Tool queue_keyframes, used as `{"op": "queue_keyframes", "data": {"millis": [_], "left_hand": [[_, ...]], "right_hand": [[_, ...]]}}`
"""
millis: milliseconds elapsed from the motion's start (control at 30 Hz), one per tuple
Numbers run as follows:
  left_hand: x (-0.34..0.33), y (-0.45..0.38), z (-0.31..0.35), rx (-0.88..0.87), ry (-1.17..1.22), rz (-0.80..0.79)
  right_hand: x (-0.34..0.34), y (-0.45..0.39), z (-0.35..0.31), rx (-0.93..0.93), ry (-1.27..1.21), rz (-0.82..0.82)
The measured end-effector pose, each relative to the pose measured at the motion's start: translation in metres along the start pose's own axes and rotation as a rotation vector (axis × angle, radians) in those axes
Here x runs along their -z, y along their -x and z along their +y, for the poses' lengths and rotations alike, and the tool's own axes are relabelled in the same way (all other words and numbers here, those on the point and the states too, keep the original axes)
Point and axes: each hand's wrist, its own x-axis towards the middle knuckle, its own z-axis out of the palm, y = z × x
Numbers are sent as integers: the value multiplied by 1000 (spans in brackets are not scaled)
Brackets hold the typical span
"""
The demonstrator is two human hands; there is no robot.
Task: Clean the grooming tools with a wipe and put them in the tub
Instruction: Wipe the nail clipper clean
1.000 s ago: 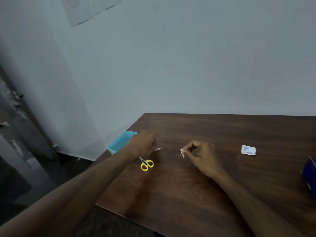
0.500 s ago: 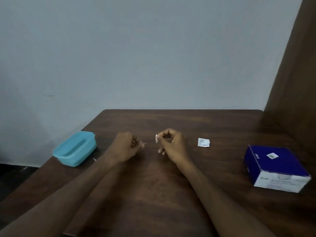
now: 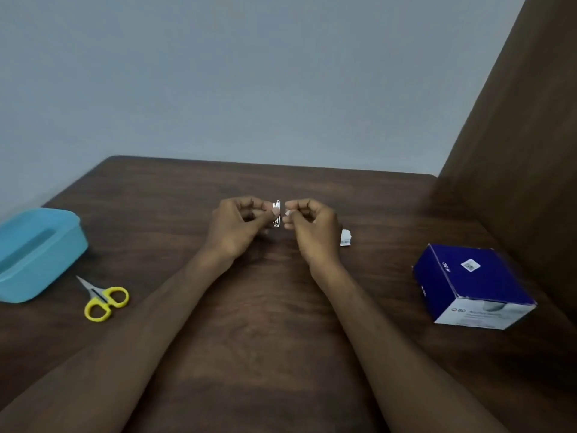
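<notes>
Dark wooden table (image 3: 281,323), left hand (image 3: 237,226) grip pinching upright nail clipper (image 3: 277,214), right hand (image 3: 312,226) grip pinching wipe (image 3: 288,213).

Pretty bare setup: a dark brown wood-grain table (image 3: 281,339) shoved up against a plain grey-blue wall (image 3: 249,73) at 12 o'clock, a brown wooden panel (image 3: 530,135) at 2 o'clock (lighting's dim and flat).

head view, down over table (image 3: 281,339)
</notes>
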Motion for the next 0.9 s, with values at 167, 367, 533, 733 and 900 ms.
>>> {"op": "queue_keyframes", "data": {"millis": [167, 367, 533, 733, 900], "left_hand": [[3, -4, -6, -23, 78, -28], [-1, 1, -5, -113, 71, -20], [0, 5, -2, -174, 51, -16], [-1, 5, -1, -275, -8, -141], [0, 6, 2, -316, 20, -105]], "right_hand": [[-6, 2, -8, 38, 57, -70], [-4, -1, -4, -32, -25, -91], [-6, -2, -2, -56, -89, -73], [-4, -7, 2, -117, -170, -7], [-3, -8, -1, -149, -194, 12]]}}
